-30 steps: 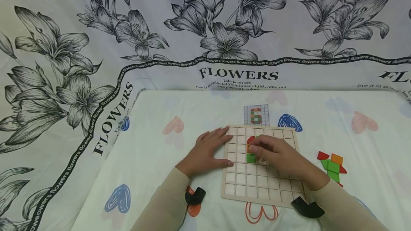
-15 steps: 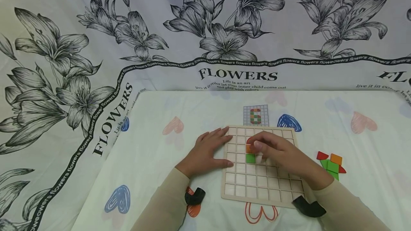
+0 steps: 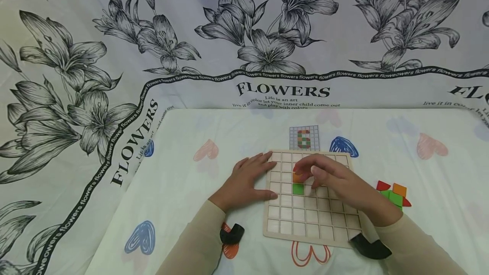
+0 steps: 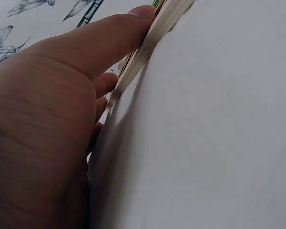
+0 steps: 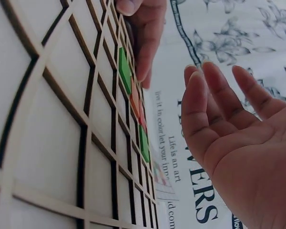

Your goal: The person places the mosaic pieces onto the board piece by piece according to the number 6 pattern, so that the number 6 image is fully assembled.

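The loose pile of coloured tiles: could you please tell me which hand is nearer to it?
Right: the right hand is over the wooden grid board, left of the tile pile; the left hand touches the board's left edge, farther away.

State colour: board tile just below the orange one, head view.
The tile is green; it shows best in the head view.

Soft, fairly even light, apparently from above, spreads over the white tabletop, while I find the flowered cloth behind greyer, yellowing faintly at the upper left. A diffuse shadow darkens the wooden board beneath the right hand. The left wrist view is dimmer, the left hand shaded and soft; in the right wrist view the wooden board bows nearest the lens and the flowered cloth looks hazy.
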{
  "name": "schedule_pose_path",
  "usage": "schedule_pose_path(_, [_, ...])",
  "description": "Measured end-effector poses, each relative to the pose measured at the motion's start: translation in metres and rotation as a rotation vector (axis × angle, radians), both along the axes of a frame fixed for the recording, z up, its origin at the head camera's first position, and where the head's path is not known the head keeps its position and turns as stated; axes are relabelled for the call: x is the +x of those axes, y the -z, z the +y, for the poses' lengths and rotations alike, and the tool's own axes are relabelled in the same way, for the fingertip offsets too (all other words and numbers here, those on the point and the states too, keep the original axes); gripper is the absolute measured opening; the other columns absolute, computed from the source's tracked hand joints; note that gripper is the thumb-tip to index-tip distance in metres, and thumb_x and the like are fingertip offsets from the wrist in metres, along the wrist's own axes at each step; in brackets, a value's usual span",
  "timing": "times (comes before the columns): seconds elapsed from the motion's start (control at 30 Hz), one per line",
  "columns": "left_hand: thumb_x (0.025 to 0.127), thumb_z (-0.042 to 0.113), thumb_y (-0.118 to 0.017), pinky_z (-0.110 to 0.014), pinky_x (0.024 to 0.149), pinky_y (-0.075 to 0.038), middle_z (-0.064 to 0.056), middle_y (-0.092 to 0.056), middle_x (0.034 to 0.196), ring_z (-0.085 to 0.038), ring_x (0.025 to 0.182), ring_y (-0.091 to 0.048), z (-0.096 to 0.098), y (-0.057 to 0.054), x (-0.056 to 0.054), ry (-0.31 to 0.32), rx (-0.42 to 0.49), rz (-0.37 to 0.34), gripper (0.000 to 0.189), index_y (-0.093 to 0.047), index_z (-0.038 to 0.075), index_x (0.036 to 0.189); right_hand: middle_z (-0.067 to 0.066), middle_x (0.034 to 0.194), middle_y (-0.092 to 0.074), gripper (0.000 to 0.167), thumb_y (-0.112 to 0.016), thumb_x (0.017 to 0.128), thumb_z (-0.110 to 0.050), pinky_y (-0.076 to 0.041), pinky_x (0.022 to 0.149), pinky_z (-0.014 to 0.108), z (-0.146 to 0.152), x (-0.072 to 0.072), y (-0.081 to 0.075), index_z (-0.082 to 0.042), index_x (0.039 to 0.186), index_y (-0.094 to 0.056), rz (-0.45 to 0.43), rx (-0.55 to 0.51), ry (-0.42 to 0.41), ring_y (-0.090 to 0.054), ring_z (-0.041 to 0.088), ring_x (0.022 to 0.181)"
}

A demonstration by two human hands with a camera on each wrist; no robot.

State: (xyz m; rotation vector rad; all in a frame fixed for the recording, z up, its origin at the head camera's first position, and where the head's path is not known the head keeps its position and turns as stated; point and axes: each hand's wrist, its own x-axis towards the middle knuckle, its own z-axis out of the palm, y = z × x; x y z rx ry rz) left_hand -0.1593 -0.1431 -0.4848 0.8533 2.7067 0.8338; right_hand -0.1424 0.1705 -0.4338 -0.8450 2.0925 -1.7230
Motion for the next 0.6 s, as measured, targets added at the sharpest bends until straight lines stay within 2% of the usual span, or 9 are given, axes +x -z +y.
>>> schedule_pose_path(0.17, [0.094,0.064,-0.077,-0.047,0.129,-0.009,0.013,-0.022,0.178,-0.007,0.162,-0.013,0.000,-0.001,0.000,-0.005,-0.004,-0.006,0.087,-0.048,0.027,0.167,0.026,0.135,-0.063,0.035,-0.039,0.116,-0.006,-0.061,0.090,0.039,0.003,-0.001,-0.002,-0.004,0.145,-0.059,0.018,-0.039,-0.033,-0.066,0.039,0.119])
schedule_pose_path(0.3, [0.094,0.064,-0.077,-0.046,0.129,-0.010,0.013,-0.022,0.178,-0.007,0.162,-0.013,0.000,-0.001,0.000,-0.005,-0.013,0.000,0.087,-0.048,0.027,0.167,0.029,0.135,-0.062,0.036,-0.039,0.116,-0.005,-0.061,0.090,0.040,0.005,-0.002,-0.005,-0.005,0.147,-0.058,0.064,-0.068,-0.048,-0.065,0.037,0.120])
schedule_pose_path(0.6, [0.094,0.065,-0.077,-0.050,0.130,-0.009,0.014,-0.022,0.178,-0.009,0.163,-0.013,0.001,-0.001,0.001,-0.007,-0.001,-0.007,0.087,-0.047,0.028,0.167,0.024,0.137,-0.062,0.038,-0.040,0.115,-0.003,-0.061,0.090,0.039,0.009,0.000,-0.013,-0.005,0.150,-0.055,0.112,-0.086,-0.042,-0.066,0.030,0.121])
